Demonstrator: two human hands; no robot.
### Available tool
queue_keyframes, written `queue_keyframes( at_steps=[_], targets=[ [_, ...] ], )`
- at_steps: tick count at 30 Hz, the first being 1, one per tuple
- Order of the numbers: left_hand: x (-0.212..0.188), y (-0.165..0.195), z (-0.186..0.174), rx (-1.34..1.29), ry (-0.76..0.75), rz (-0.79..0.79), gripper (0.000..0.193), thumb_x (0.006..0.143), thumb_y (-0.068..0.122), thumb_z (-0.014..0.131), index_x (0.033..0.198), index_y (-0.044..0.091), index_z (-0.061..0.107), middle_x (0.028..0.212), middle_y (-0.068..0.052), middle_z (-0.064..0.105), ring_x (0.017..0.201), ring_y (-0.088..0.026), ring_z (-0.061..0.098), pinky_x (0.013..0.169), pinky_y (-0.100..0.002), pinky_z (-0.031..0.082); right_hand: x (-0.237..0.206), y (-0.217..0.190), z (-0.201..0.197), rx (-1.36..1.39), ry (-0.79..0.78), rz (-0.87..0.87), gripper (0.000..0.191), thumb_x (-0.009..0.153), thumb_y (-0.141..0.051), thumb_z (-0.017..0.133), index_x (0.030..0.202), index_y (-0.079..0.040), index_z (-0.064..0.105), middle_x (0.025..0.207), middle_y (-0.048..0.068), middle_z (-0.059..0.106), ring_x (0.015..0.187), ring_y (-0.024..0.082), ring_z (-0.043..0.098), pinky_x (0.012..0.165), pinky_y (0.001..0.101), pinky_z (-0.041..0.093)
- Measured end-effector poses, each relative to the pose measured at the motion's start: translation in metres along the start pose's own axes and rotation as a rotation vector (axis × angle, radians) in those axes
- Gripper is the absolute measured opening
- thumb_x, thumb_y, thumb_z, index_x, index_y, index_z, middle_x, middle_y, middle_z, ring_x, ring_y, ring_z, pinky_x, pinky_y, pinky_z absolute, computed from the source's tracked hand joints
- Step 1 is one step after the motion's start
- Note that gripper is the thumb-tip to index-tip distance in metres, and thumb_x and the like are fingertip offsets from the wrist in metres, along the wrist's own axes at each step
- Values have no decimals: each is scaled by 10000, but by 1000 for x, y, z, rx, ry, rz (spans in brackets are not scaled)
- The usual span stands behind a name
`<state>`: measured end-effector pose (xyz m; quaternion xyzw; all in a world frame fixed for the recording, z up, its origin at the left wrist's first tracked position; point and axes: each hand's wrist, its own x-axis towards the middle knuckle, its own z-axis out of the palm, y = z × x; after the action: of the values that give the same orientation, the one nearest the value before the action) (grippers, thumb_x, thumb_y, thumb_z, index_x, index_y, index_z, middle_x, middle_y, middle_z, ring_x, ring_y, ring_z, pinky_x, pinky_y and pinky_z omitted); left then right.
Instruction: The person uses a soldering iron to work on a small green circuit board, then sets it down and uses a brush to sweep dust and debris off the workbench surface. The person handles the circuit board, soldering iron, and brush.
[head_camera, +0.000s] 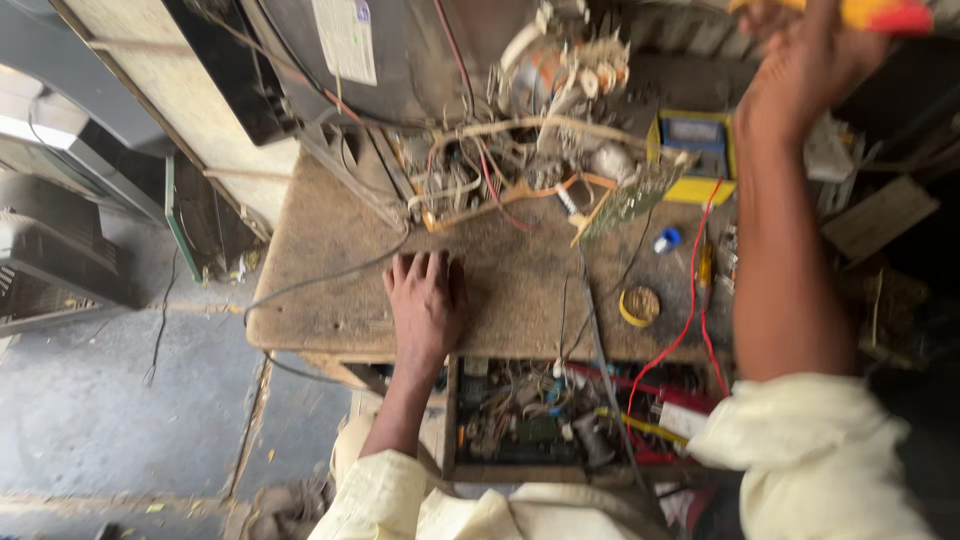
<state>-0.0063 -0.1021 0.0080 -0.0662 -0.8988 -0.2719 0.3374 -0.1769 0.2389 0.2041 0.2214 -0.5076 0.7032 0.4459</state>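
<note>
My left hand (425, 300) lies flat, palm down and fingers together, on the worn wooden workbench (330, 290), holding nothing. My right hand (800, 60) is raised at the top right, closed around a tool with a yellow and red handle (880, 14); the tool's tip is out of view. Behind the left hand stands an opened old television chassis (520, 130) with its picture tube neck, tangled wires and a green circuit board (630, 200) pulled out.
A yellow multimeter (695, 150) with red leads (690, 300) sits at the back right. A solder-wire roll (640, 305) and a small blue cap (667, 240) lie on the bench. An open drawer (560, 420) below holds parts and wires. Grey concrete floor at left.
</note>
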Motion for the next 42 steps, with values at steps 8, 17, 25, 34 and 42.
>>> queue_keyframes(
  at_steps=[8, 17, 25, 34, 42],
  targets=[
    [2, 12, -7, -3, -1, -12, 154, 983, 206, 656, 977, 52, 655, 935, -145, 661, 968, -354, 547, 877, -504, 409, -50, 13, -17, -300, 24, 129, 200, 1025, -187, 735, 1065, -46, 600, 898, 120, 725, 690, 218, 754, 633, 328, 673],
    [-2, 6, 6, 7, -5, -5, 172, 991, 207, 654, 1003, 35, 653, 968, -164, 652, 997, -376, 541, 874, -507, 397, -62, 20, -48, -216, -19, 281, 192, 1110, -112, 754, 1076, 29, 628, 940, 235, 716, 776, 264, 750, 684, 362, 592],
    [-2, 6, 8, 18, -26, -24, 175, 1011, 218, 661, 1007, 43, 664, 978, -153, 663, 995, -376, 538, 876, -502, 391, -85, 9, -72, -123, -110, 215, 132, 1151, -63, 684, 1212, 18, 599, 1106, 170, 694, 848, 234, 746, 761, 347, 633],
    [-4, -4, 8, -23, 64, -40, 170, 1021, 209, 677, 1066, 47, 653, 1006, -132, 659, 1016, -352, 547, 904, -487, 394, -165, -39, -89, -174, 50, 303, 148, 1190, -16, 692, 1127, 43, 573, 883, 110, 605, 697, 191, 632, 660, 323, 565],
    [-7, -10, 4, -13, 166, -143, 202, 998, 174, 676, 1131, 23, 656, 1002, -144, 651, 1006, -355, 541, 887, -492, 387, -278, -78, -25, -505, -458, 92, 189, 1044, 71, 650, 1188, 0, 549, 1198, 181, 696, 994, 255, 724, 931, 363, 605]
  ],
)
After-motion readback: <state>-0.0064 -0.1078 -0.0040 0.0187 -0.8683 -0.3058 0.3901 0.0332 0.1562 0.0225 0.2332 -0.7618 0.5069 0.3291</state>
